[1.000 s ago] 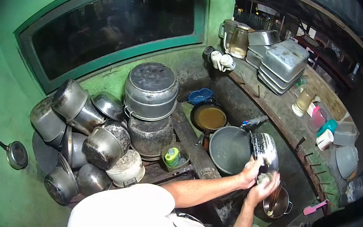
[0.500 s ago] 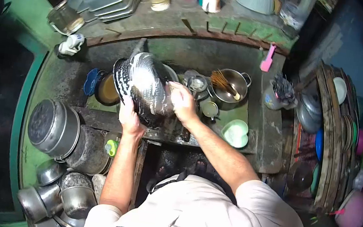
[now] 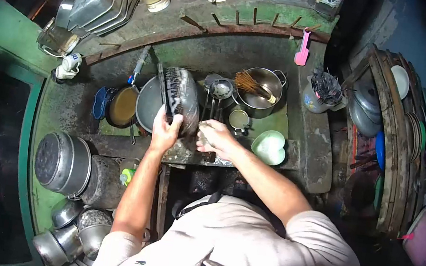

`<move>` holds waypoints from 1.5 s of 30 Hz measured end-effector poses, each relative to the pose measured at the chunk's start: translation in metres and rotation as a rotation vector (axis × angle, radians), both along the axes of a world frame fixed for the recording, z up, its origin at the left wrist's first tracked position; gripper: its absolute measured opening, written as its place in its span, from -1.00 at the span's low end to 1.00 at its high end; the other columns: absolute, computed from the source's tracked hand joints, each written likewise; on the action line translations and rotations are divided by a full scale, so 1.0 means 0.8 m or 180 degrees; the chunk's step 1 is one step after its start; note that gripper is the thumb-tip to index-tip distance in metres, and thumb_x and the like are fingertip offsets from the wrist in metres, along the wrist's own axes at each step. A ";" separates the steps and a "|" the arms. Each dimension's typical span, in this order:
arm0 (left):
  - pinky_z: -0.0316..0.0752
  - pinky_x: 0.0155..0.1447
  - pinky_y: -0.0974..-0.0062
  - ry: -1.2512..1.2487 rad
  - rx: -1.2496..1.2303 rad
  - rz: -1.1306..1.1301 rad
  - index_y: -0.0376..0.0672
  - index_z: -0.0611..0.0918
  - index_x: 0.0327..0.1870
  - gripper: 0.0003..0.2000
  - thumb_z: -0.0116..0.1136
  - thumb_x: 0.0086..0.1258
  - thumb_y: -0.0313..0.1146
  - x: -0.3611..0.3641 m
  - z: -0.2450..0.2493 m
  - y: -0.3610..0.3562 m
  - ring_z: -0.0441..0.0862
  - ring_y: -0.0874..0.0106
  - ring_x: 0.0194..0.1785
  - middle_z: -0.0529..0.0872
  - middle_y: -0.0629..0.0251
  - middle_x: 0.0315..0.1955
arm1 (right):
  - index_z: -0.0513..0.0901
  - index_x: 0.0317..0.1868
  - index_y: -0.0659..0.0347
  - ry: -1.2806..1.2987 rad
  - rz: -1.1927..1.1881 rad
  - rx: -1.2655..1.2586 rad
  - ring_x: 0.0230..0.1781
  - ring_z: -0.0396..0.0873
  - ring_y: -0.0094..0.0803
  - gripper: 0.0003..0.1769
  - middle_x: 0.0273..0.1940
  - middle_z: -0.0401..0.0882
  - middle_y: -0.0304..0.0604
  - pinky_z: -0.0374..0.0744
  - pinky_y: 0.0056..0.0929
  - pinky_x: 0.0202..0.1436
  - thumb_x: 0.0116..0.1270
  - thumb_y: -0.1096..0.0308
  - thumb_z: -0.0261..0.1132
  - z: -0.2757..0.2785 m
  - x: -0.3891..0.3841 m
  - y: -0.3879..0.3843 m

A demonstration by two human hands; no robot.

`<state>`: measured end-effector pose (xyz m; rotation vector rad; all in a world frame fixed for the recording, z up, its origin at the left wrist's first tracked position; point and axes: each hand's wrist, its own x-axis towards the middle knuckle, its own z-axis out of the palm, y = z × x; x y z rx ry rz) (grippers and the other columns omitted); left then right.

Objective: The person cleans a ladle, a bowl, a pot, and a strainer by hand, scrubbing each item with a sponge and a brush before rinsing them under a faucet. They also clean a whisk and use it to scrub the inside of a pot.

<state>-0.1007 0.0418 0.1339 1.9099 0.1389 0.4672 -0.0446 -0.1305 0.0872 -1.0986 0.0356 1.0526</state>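
Note:
A dark pan [image 3: 185, 93], streaked with white suds, stands tilted nearly on edge over the sink ledge. My left hand [image 3: 165, 133] grips its near lower rim. To the right of the pan, my right hand [image 3: 215, 136] is closed, its fingers curled round something mostly hidden, apart from the pan. Behind the pan sits a large grey basin [image 3: 148, 103]. Past my right hand lie ladles [image 3: 222, 89], a small cup [image 3: 239, 119] and a green heart-shaped bowl [image 3: 269, 147] with whitish contents.
A steel pot [image 3: 264, 79] holds a stick brush [image 3: 250, 82]. A pan of brown liquid [image 3: 122, 107] is at the left, below a tap [image 3: 139, 65]. Large pots [image 3: 63, 161] are stacked lower left. A pink scoop [image 3: 302, 50] hangs from the shelf [image 3: 230, 10].
The pan has turned from facing up broadly to nearly edge-on, uncovering the grey basin. My right hand has come off its surface and moved down toward me.

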 end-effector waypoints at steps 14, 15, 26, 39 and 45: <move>0.62 0.00 0.18 0.1753 0.4299 -0.2186 0.09 0.71 -0.04 -0.68 0.18 0.15 -0.39 0.200 -0.067 0.072 0.73 0.12 -0.07 0.76 0.10 -0.19 | 0.60 -0.01 0.26 -0.0784 -0.2069 -0.1244 -0.29 0.62 -0.43 -0.69 -0.23 0.61 -0.22 0.68 -0.42 -0.27 0.43 0.19 0.19 0.024 -0.040 -0.229; 0.62 0.00 0.18 0.1767 0.4360 -0.2309 0.07 0.72 -0.05 -0.69 0.18 0.15 -0.40 0.212 -0.076 0.073 0.73 0.13 -0.07 0.76 0.10 -0.18 | 0.61 -0.03 0.26 -0.0531 -0.2267 -0.1153 -0.29 0.61 -0.44 -0.67 -0.24 0.62 -0.22 0.67 -0.42 -0.28 0.43 0.16 0.19 0.027 -0.046 -0.230; 0.35 0.29 0.00 0.1406 0.4238 -0.2612 0.05 0.75 -0.25 -0.76 -0.03 0.34 -0.28 0.249 -0.212 0.041 0.66 0.24 0.07 0.77 0.24 -0.23 | 0.58 -0.02 0.28 -0.1941 -0.1578 -0.2533 -0.15 0.55 -0.37 -0.62 -0.20 0.58 -0.17 0.54 -0.30 0.00 0.18 0.32 0.39 -0.013 0.080 -0.185; -0.16 0.47 -0.28 0.2065 0.2488 -0.0274 0.13 0.36 0.43 -0.31 0.30 0.26 -0.02 0.082 -0.158 0.044 -0.02 -0.11 0.53 0.11 -0.01 0.49 | 0.30 0.40 -0.19 -0.3227 0.1474 -0.4336 0.24 0.45 0.15 -0.14 0.34 0.24 0.30 0.50 -0.03 0.25 0.04 0.28 0.45 -0.303 0.365 -0.129; 0.17 0.45 0.07 0.1926 0.1720 0.0769 -0.11 0.49 0.29 -0.45 0.30 0.30 -0.12 -0.047 -0.148 0.055 0.27 -0.04 0.42 0.40 -0.08 0.32 | 0.52 0.19 0.17 -0.3343 0.0548 -0.3894 0.13 0.58 -0.14 -0.39 0.12 0.58 0.13 0.56 -0.26 0.14 0.10 0.27 0.44 -0.280 0.377 -0.138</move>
